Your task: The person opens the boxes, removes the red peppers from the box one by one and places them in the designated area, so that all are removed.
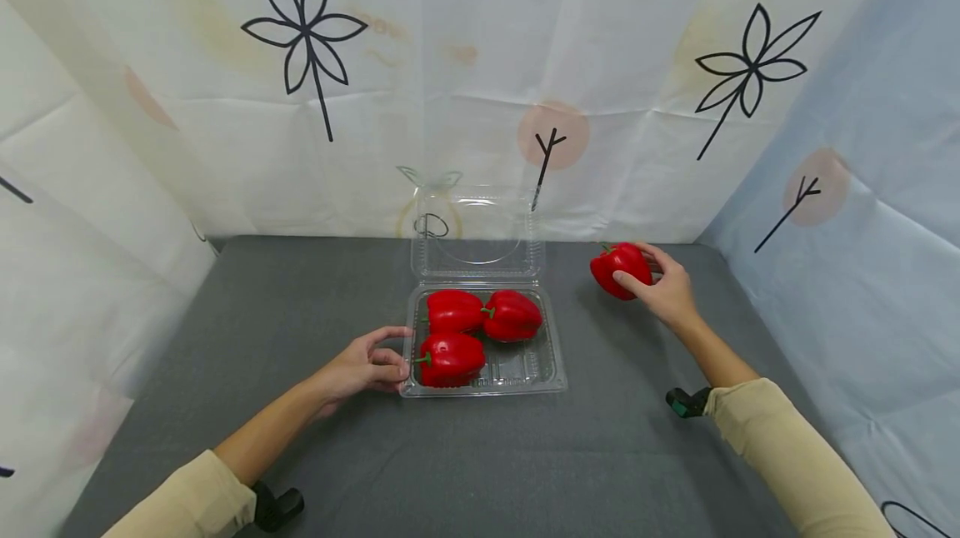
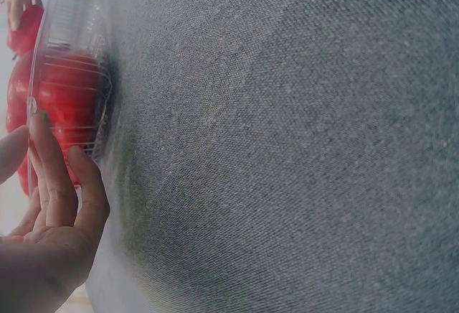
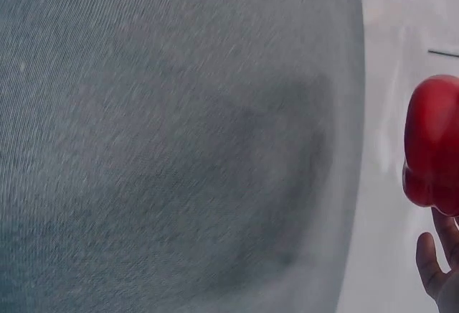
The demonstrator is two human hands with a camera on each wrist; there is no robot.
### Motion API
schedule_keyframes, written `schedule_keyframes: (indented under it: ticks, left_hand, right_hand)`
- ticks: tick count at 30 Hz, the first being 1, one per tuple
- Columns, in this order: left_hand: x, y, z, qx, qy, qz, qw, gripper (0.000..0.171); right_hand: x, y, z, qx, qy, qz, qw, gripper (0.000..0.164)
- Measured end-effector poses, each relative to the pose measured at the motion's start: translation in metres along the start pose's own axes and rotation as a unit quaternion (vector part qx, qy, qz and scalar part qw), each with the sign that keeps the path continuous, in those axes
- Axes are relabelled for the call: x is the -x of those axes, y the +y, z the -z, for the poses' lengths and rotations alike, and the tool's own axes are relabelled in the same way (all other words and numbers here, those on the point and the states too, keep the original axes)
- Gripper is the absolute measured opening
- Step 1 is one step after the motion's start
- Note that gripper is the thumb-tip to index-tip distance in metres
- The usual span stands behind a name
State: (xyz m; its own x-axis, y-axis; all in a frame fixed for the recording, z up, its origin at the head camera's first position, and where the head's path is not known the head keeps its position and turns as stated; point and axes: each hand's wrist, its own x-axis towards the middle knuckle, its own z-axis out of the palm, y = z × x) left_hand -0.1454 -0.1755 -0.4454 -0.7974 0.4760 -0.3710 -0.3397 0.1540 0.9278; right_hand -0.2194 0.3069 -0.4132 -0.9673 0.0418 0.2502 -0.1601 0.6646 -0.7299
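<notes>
A clear plastic clamshell container (image 1: 517, 367) stands on the grey table with its lid raised at the back. Inside it lie three red bell peppers: one at the back left (image 1: 454, 311), another at the back right (image 1: 513, 316) and a third at the front left (image 1: 452, 360). My left hand (image 1: 378, 361) pinches the container's left rim; in the left wrist view its fingers (image 2: 54, 176) lie along the outer wall. Off to the right, my right hand (image 1: 667, 284) grips another red bell pepper (image 1: 622, 270) by its side, raised over the table, its green stem facing left.
A grey cloth (image 1: 480, 463) covers the table. The upright transparent lid (image 1: 480, 246) stands close to the white printed curtain (image 1: 465, 105) behind. Pale fabric also hangs along the left side (image 1: 82, 213) and the right side (image 1: 862, 296).
</notes>
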Motion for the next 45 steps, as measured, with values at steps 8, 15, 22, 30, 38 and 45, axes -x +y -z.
schedule_keyframes:
  ticks: [8,15,22,30,38,45]
  left_hand:
    - [0.0,-0.001,0.0,-0.003,0.002,-0.001,1.0,0.071]
    - [0.0,-0.002,0.0,0.001,0.002,-0.002,1.0,0.071]
    - [0.0,-0.003,0.0,0.003,-0.002,-0.007,1.0,0.069]
    - [0.0,-0.002,0.0,0.002,-0.001,-0.003,1.0,0.068]
    - [-0.001,-0.002,0.0,0.002,0.004,-0.002,1.0,0.07]
    - [-0.001,-0.002,0.0,0.002,0.005,-0.002,1.0,0.071]
  right_hand:
    - [0.003,0.015,0.005,0.029,0.013,-0.052,0.998,0.066]
    - [0.005,0.03,0.006,0.049,0.026,-0.087,0.995,0.068]
    - [0.005,0.048,0.004,0.078,0.04,-0.117,0.989,0.071]
    - [0.006,0.055,0.003,0.095,0.027,-0.133,0.986,0.076]
    - [0.004,0.052,0.005,0.107,0.028,-0.095,0.989,0.081]
    - [0.006,0.034,0.002,0.131,0.0,-0.067,0.989,0.088]
